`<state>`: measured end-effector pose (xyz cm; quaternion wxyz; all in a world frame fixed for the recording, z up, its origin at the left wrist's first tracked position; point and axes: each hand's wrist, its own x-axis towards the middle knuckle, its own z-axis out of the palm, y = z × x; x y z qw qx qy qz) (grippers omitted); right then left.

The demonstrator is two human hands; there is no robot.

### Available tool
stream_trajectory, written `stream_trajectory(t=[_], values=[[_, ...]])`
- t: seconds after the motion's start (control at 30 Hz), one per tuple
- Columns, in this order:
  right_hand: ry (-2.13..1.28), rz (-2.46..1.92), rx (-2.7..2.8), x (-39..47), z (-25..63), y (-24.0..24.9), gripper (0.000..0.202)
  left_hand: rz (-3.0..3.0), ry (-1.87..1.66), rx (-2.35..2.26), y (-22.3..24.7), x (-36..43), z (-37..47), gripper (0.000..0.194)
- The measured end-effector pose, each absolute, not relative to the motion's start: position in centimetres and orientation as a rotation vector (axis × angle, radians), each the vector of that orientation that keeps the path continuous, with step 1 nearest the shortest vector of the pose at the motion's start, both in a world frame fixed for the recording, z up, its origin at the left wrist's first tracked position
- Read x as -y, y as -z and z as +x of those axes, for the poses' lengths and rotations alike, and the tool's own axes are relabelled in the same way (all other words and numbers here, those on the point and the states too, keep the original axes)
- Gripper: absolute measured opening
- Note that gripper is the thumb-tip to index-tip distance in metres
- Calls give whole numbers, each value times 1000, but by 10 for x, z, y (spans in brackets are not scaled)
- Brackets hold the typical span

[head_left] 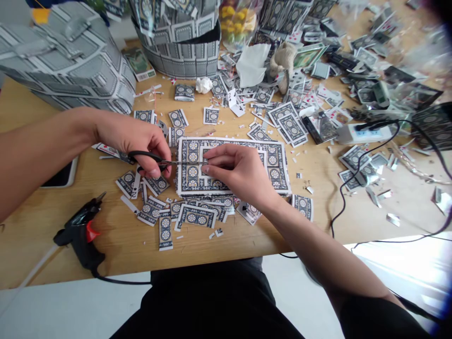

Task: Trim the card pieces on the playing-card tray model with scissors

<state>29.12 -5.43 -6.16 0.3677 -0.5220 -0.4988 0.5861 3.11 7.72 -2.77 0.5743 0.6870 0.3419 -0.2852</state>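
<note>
My left hand is closed round the black handles of a pair of scissors, whose blades point right. Thumb and fingers of my right hand are pinched together at the blade tips, on a white-edged playing card piece that they partly cover. Both hands are over a rectangular panel made of blue patterned playing cards. Cut card pieces lie along its near side, with more at its left.
A black glue gun with a red trigger lies at the front left. A phone is partly under my left forearm. Woven card baskets stand at the back. A white power strip with black cables and heaped card scraps are on the right.
</note>
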Motion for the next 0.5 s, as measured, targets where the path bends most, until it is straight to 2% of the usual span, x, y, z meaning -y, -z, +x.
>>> stream_trajectory(t=[0.27, 0.4, 0.5], values=[[-1516, -1315, 1275, 54, 292, 62, 34, 1578, 756, -827, 31, -77, 30, 55], [-1508, -1321, 1294, 54, 293, 62, 35, 1518, 626, -968, 32, -75, 30, 52], [-1509, -1319, 1288, 54, 292, 62, 36, 1529, 498, -883, 31, -75, 29, 46]])
